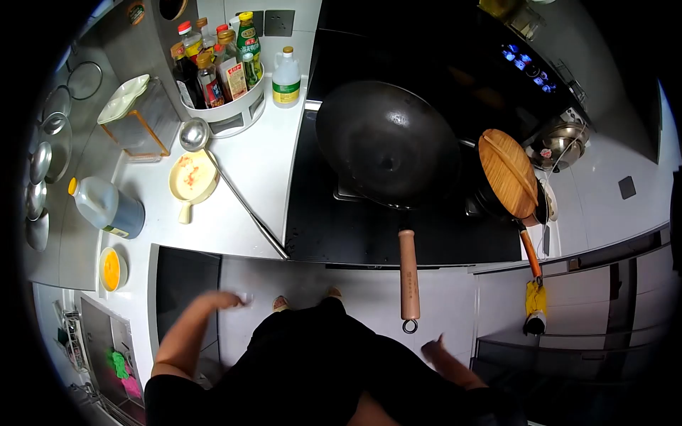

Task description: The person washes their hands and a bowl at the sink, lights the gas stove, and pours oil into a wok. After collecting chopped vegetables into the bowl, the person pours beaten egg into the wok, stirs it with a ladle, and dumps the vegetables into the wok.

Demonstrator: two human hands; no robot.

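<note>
My left hand point(224, 300) hangs over the floor, left of my legs and below the counter edge. It is smeared by motion, with a small pale blur at its fingertips that I cannot make out. My right hand point(434, 348) is low on the other side, dark and blurred, below and right of the wok's wooden handle point(409, 284) and apart from it. The black wok point(387, 135) sits on the stove with nothing visible inside. On the left counter, a metal ladle point(249, 206) lies beside a cream handled dish point(186, 204) containing pale food with reddish bits.
Several sauce bottles point(231, 67) stand in a white round rack point(234, 117). Nearby are a clear bottle point(286, 82), a large jug point(106, 206) and a bowl of orange-yellow liquid point(111, 270). Right of the wok is a pot with a wooden lid point(506, 174). A sink point(99, 323) is lower left.
</note>
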